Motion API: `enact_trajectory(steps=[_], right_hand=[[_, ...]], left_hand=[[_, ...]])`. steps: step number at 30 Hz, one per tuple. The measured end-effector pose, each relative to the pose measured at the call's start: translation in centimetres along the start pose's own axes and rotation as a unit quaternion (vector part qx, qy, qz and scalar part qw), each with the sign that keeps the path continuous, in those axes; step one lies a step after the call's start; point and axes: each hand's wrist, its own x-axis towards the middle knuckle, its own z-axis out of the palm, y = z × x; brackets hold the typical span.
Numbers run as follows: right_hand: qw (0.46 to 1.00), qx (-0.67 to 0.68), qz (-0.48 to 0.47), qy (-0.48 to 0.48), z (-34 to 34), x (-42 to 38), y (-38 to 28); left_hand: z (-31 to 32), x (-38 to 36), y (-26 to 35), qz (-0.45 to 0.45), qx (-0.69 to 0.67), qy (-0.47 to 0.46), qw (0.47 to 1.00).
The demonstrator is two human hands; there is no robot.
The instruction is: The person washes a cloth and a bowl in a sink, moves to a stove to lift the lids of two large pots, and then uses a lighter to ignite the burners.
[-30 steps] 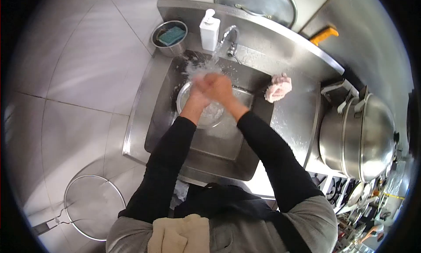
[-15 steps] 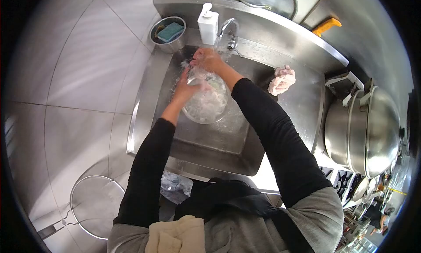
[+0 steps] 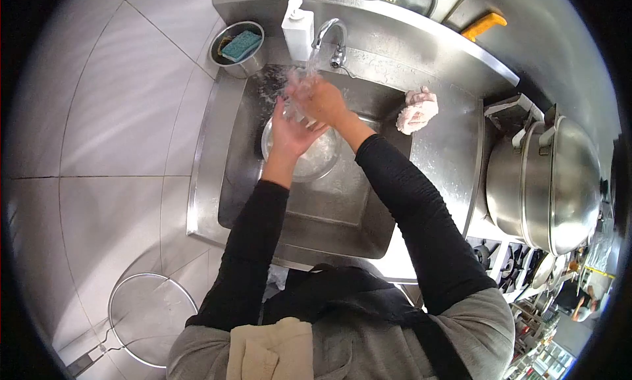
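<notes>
Water runs from the curved faucet over my two hands, which are close together above the sink. My left hand is palm-up with its fingers apart, and I see nothing held in it. Just beyond it, under the stream, my right hand shows its back; splashing water blurs its fingers. Below both hands, a round clear bowl with water in it stands on the sink floor, partly covered by my left hand and wrist.
A white pump bottle stands left of the faucet, beside a metal pot holding a green sponge. A crumpled pinkish cloth lies on the right rim. Large steel pots stand farther right; a strainer is at lower left.
My hands have shifted from inside and over the bowl to just above it, under the running water. My left palm has turned upward. The bowl's contents look calmer.
</notes>
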Motion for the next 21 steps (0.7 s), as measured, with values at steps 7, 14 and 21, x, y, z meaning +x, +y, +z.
enact_trajectory(steps=[7, 14, 21], right_hand=[[0.955, 0.097, 0.252, 0.121, 4.7, -2.5, 3.8], [0.967, 0.058, 0.2, 0.147, -11.2, -4.8, 8.4], [0.986, 0.012, 0.161, 0.044, -10.3, -9.6, 8.6]], left_hand=[[-3.3, 11.6, -2.3, 0.145, 0.148, -0.085, 0.975], [-8.6, 12.8, 2.3, 0.113, 0.719, -0.067, 0.683], [-22.2, 15.1, 1.2, 0.169, 0.91, -0.202, 0.321]])
